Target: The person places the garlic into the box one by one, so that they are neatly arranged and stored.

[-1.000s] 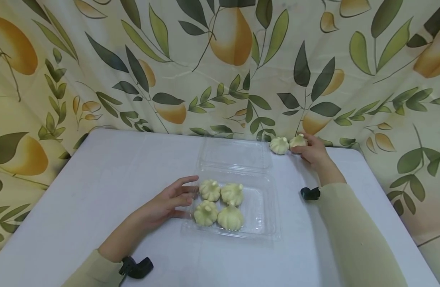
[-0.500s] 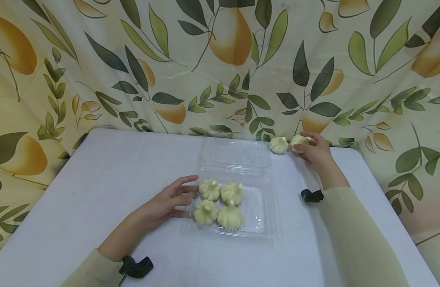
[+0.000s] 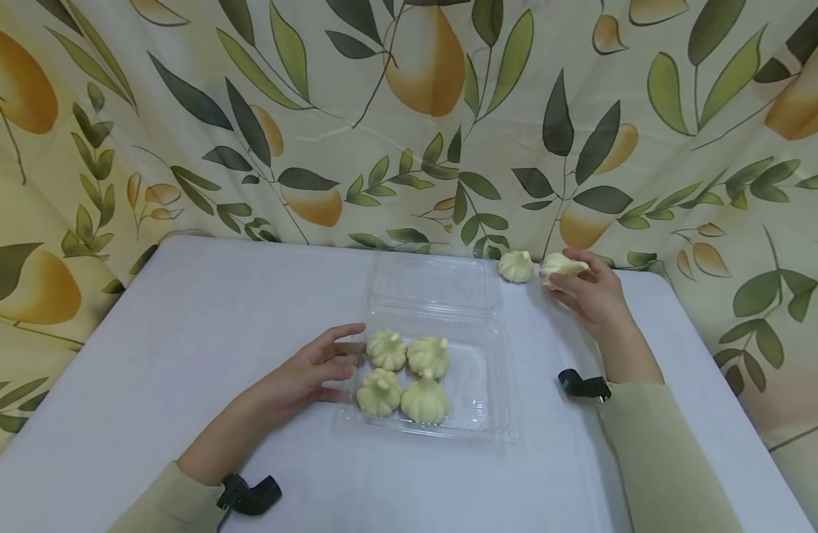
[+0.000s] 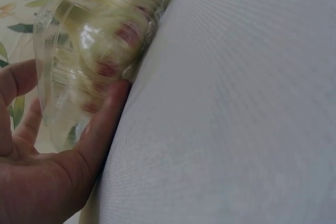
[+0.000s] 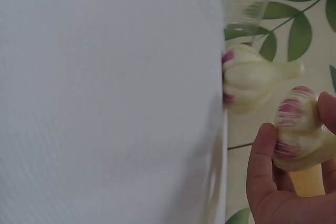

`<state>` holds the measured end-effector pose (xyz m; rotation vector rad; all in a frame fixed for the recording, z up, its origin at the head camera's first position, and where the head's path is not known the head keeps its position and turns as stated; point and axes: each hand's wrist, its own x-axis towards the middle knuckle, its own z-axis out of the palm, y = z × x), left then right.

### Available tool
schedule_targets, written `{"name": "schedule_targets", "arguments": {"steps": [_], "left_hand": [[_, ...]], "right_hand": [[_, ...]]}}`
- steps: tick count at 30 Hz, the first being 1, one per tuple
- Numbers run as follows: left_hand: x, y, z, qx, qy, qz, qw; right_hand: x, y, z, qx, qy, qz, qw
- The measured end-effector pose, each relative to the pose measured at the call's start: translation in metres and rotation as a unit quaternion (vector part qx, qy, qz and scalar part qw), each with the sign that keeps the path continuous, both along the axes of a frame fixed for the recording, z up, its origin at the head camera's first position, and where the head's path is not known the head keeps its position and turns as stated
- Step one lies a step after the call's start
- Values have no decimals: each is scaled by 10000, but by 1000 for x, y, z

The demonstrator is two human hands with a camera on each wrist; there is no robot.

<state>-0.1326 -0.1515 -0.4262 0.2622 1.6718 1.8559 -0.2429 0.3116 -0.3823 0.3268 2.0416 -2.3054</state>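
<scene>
Right fingers (image 5: 260,158) pinching a garlic bulb (image 5: 295,132), left fingers (image 3: 342,331) spread against a clear box (image 3: 478,385), four bulbs (image 3: 425,402) inside

Fingers (image 5: 260,158) pinch a purple-streaked garlic bulb (image 5: 298,129) near a second bulb (image 5: 251,78) on white cloth (image 5: 110,98).

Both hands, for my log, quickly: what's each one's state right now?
Left hand: open, touching the clear box.
Right hand: closed, holding a garlic bulb.
</scene>
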Motion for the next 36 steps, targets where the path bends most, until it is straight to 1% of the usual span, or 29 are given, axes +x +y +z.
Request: {"name": "schedule_targets", "arguments": {"steps": [3,10,12,16,19,24,27,32,36], "left_hand": [[0,1,1,14,5,-21,10000],[0,2,0,14,-18,5,10000],[0,3,0,45,1,-11,10000],[0,2,-1,80,-15,-19,10000],[0,1,-2,99,-35,-14,9999],[2,0,-1,125,17,-25,9999],[3,1,-1,119,45,-28,9999],[2,1,-2,125,24,-9,9999],[2,1,-2,121,13,-2,9999]], "right_hand": [[9,-3,4,-155,108,-62,9998],[25,-8,11,10,398,-140,9991],[30,-8,13,-56,553,-131,9984],[38,-11,15,-214,817,69,9964],[40,-15,17,-209,936,199,9952],[45,-19,22,-124,980,298,9947],[51,-22,25,-33,993,431,9941],[57,-28,30,160,1291,735,9888],[59,-32,32,230,1481,1008,9836]]}}
